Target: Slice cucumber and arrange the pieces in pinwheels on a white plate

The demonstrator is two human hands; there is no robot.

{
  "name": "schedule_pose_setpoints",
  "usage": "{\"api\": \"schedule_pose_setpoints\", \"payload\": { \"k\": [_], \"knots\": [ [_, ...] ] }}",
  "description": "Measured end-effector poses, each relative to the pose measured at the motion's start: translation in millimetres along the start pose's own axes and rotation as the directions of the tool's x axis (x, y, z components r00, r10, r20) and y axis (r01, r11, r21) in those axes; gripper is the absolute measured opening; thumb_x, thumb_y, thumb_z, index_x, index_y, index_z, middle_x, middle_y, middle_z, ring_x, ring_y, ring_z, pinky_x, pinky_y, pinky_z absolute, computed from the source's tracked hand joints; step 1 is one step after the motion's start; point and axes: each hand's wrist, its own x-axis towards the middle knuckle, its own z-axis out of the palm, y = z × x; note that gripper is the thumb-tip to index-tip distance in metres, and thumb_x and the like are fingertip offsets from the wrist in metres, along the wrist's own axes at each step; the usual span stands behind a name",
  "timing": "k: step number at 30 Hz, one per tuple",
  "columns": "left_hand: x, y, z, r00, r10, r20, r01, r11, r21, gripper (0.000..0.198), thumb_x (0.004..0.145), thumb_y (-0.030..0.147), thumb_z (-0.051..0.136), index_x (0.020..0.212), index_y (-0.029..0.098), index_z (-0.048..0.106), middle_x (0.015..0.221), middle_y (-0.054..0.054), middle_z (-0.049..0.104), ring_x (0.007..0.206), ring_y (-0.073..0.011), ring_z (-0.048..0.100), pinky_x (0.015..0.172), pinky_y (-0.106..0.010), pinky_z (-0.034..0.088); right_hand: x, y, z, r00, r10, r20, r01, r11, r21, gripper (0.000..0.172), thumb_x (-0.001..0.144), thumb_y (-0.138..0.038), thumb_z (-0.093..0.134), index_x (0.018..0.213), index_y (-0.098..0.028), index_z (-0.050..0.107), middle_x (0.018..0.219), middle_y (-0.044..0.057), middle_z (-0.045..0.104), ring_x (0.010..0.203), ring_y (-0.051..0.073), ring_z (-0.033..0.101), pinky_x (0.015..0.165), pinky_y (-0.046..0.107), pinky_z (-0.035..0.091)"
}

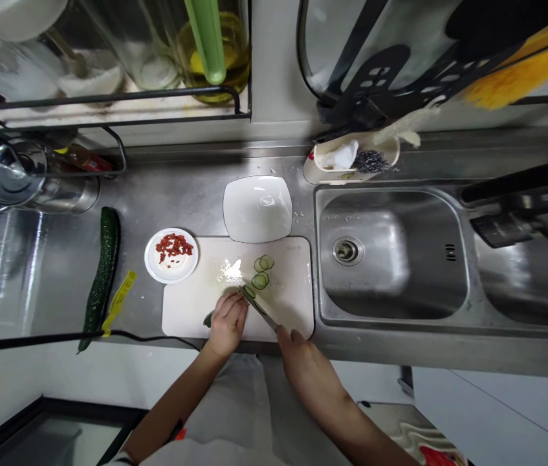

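My left hand (pixel 228 321) is closed over a piece of cucumber (pixel 208 320) on the white cutting board (pixel 186 310); most of that piece is hidden under the fingers. In my right hand (pixel 303 356) is the handle of a knife (pixel 264 315), its blade slanting up and left to the cucumber's cut end. A thin slice rests against the blade near its tip. Several round cucumber slices (pixel 261 279) lie on the board just beyond the knife.
A white plate of small red dried berries (pixel 174 246) overlaps the board's left corner. Behind the board stands an empty white square dish (pixel 257 208). A whole cucumber (pixel 102 272) lies at the left, near a black cable (pixel 138 337). The steel sink (pixel 394 259) is at the right.
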Motion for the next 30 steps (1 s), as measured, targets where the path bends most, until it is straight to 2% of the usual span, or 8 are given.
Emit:
{"api": "schedule_pose_setpoints", "payload": {
  "k": [6,14,30],
  "knots": [
    [0.7,-0.3,-0.2,1.000,0.008,0.000,-0.008,1.000,-0.014,0.017,0.084,0.009,0.054,0.097,0.016,0.063,0.096,-0.007,0.067,0.101,-0.0193,0.060,0.090,-0.040,0.052,4.0,-0.8,-5.7,1.000,-0.022,0.005,0.022,1.000,-0.016,0.039,0.085,-0.001,0.033,0.117,-0.015,0.052,0.094,0.012,0.064,0.079,0.016,0.066,0.064,0.020,0.045],
    [0.8,-1.0,-0.3,1.000,0.024,0.020,-0.024,1.000,-0.008,0.020,0.086,0.010,0.052,0.100,0.017,0.063,0.096,-0.006,0.067,0.101,-0.0194,0.060,0.091,-0.041,0.051,10.0,-0.9,-5.8,0.998,-0.055,-0.024,0.054,0.996,-0.065,0.036,0.088,-0.003,0.031,0.112,-0.017,0.053,0.091,0.010,0.064,0.076,0.017,0.066,0.062,0.023,0.046],
    [-0.1,-0.2,-0.4,0.999,0.025,0.030,-0.025,1.000,0.000,0.022,0.086,0.010,0.052,0.103,0.018,0.063,0.097,-0.007,0.068,0.101,-0.0197,0.062,0.090,-0.040,0.052,20.8,-6.3,-5.5,0.999,-0.035,-0.023,0.033,0.998,-0.047,0.033,0.090,-0.006,0.031,0.110,-0.016,0.055,0.090,0.011,0.065,0.078,0.019,0.066,0.062,0.024,0.047]
  ]
}}
